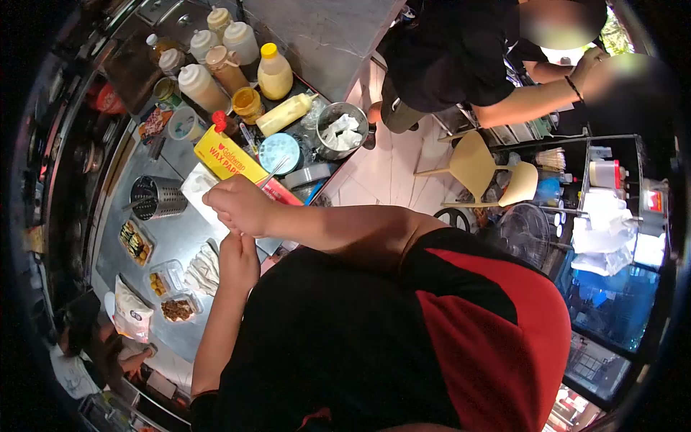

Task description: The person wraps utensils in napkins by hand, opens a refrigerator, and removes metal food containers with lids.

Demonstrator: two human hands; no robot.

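My right hand [241,207] is closed in a fist in front of my body, above the steel counter [162,248]. Just below it, touching it, is my left hand [237,261], its fingers also curled. What either holds is hidden. A thin metal utensil [274,171] shows beside my right hand, over the yellow wax paper box [230,156]; I cannot tell whether it is gripped. White paper [200,189] lies behind my right hand. Left of my hands are a folded white cloth [204,268], a perforated steel holder [153,197] and a clear tub of brown food pieces [178,309].
Squeeze bottles [198,85] crowd the back, beside a yellow-capped bottle [274,72] and a steel bin [338,129] with crumpled paper. A plastic bag [132,311] sits at the counter's left. Another person [453,61] stands at upper right, near a cream chair [469,168].
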